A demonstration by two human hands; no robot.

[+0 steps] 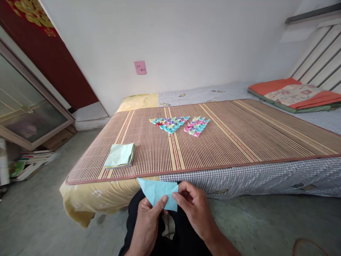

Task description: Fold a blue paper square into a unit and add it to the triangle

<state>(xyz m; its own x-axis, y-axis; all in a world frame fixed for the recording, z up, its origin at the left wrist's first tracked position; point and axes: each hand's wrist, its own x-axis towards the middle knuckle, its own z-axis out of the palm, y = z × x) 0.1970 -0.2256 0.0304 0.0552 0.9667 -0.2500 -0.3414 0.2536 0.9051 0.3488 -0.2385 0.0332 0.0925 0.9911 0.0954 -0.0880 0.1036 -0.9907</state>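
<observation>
A light blue sheet of origami paper (157,190), creased and partly folded, is held above my lap in front of the bed. My left hand (149,217) pinches its lower edge, thumb on top and fingers behind. At the paper's right edge, my right hand (193,204) grips it between thumb and curled fingers. A pointed corner of the paper sticks out to the upper left. On the mat lie two groups of small folded paper pieces in many colours, a larger group (170,124) and a smaller group (197,126) to its right.
A stack of square paper sheets (119,155) lies on the left of the striped bamboo mat (226,131), which covers the bed. Folded orange bedding (295,94) rests at the far right. A pink note (140,67) is stuck to the wall. Books (32,161) lie on the left floor.
</observation>
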